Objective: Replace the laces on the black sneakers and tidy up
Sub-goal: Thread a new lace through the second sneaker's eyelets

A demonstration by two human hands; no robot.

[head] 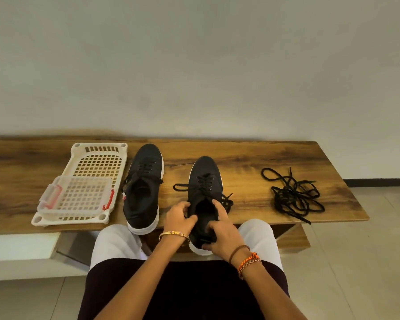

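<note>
I see both hands clamped on the right sneaker [203, 204] heel — left hand [179, 218], right hand [222, 234]; laces [201, 188] soft, prob. pull by loop.

gold bangle [174, 234], brown and orange wrist cords [248, 262], white trousers [111, 243]

A black white-soled sneaker [204, 192] is gripped at its heel by the left hand [179, 218] and right hand [222, 232] on a wooden bench [252, 162]. A second black sneaker [143, 188], a cream slotted plastic basket [83, 158] and tangled loose black laces [293, 195] are seen alongside; the lace ends appear untied.
</note>
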